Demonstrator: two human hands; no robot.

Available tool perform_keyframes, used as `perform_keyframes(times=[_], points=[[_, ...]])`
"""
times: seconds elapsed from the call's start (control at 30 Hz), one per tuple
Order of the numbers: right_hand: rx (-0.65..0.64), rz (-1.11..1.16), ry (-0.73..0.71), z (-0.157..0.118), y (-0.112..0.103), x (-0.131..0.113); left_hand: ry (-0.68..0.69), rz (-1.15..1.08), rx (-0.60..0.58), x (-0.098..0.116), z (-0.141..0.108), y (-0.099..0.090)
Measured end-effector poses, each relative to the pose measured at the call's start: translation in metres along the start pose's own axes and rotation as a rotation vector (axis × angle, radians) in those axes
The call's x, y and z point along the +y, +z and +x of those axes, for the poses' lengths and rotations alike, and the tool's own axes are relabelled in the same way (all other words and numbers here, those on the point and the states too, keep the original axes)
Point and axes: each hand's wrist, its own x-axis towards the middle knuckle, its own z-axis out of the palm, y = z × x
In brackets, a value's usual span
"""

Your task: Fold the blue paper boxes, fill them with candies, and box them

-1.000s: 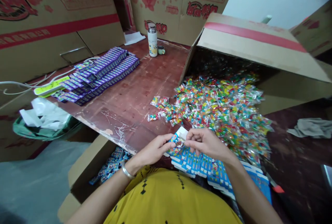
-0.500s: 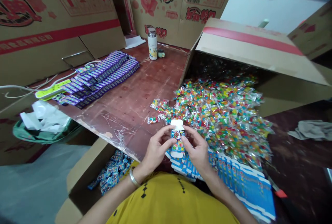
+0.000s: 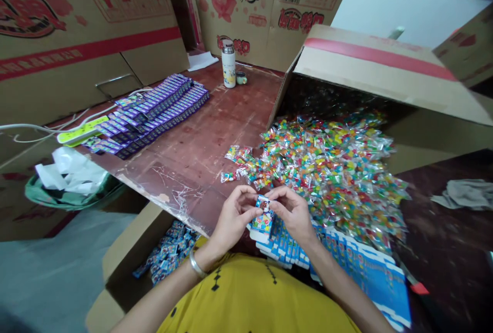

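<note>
Between my two hands is a small blue printed candy box (image 3: 263, 221), held close to the table's front edge. My left hand (image 3: 234, 218) grips its left side with thumb and fingers. On the other side, my right hand (image 3: 291, 215) pinches the upper right part. The white flap at the top is no longer visible; a white end shows at the bottom. Just beyond my hands lies a heap of clear candy packets (image 3: 327, 168) with colourful sweets. Flat blue box blanks (image 3: 358, 271) lie in an overlapping row under and right of my right forearm.
An open carton (image 3: 377, 60) spills packets onto the red-brown table (image 3: 200, 143). Purple boxes (image 3: 162, 109) stand in rows at left, near a power strip (image 3: 82, 131). A flask (image 3: 228, 66) stands behind. Below left, a carton (image 3: 131, 240) holds filled blue boxes.
The box's white top flap stood up before and is now folded down or hidden by my fingers. Both hands stay on the box. The view has shifted slightly.
</note>
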Motion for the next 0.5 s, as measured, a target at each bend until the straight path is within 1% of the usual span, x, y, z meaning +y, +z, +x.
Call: perform_keyframes(times=[0.17, 0.33, 0.4, 0.5], points=[[-0.056, -0.044, 0.167, 0.009, -0.007, -0.002, 0.044, 0.150, 0.026, 0.002, -0.004, 0.000], [-0.095, -0.023, 0.224, 0.018, -0.013, 0.000, 0.027, 0.167, 0.016, 0.003, -0.007, -0.001], [-0.100, -0.067, 0.184, 0.017, -0.011, -0.002, 0.015, 0.157, 0.010, 0.004, -0.008, -0.001], [-0.048, -0.199, 0.022, 0.005, -0.003, -0.008, 0.009, 0.162, -0.013, 0.004, -0.011, -0.002]])
